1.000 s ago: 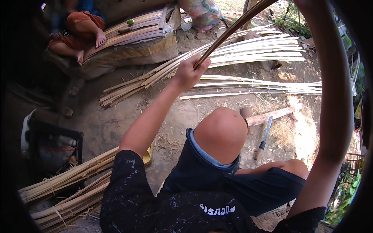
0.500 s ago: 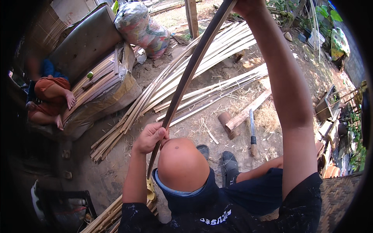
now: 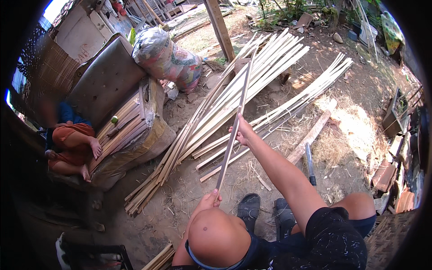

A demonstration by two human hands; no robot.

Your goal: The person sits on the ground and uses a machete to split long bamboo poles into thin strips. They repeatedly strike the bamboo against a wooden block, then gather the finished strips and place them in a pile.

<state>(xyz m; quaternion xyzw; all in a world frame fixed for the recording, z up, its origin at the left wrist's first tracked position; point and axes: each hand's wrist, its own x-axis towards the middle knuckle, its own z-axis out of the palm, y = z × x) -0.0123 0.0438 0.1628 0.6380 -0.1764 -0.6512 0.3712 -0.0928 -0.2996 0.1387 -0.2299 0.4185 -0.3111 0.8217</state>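
long thin pale bamboo strip (image 3: 234, 130) held slanting above the dirt ground (image 3: 189, 198), left hand (image 3: 208, 201) closed on its lower end, fingers partly hidden behind a knee, right hand (image 3: 240, 131) gripping mid-length, far tip lost against heap of split bamboo slats (image 3: 270, 76)

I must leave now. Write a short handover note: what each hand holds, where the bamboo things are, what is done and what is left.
Left hand: closed on the near end of a long bamboo strip, above the left knee.
Right hand: arm stretched out, gripping the same strip further up.
The strip's far end points away, over the bamboo strip pile on the ground.
A knife lies on the dirt to the right.
Done and left: cannot tell; the strip is in hand.
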